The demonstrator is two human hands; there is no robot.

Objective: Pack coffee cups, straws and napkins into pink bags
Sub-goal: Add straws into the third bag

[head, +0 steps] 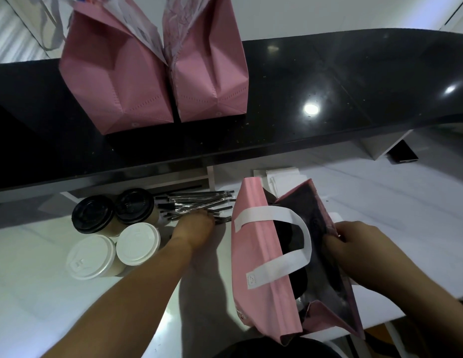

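An open pink bag (256, 257) with white handles stands on the white counter at the right, dark cup lids showing inside. My right hand (354, 246) grips its far rim and holds it open. My left hand (195, 228) rests on a pile of wrapped black straws (196, 202), fingers curled onto them. Left of the straws stand two black-lidded cups (93, 214) and two white-lidded cups (90, 257). White napkins (276, 174) lie behind the open bag.
Two filled pink bags (116, 81) (212, 73) stand side by side on the raised black counter (328, 99) at the back. A dark phone-like object (403, 153) lies at the far right. The white counter (31, 293) extends to the lower left.
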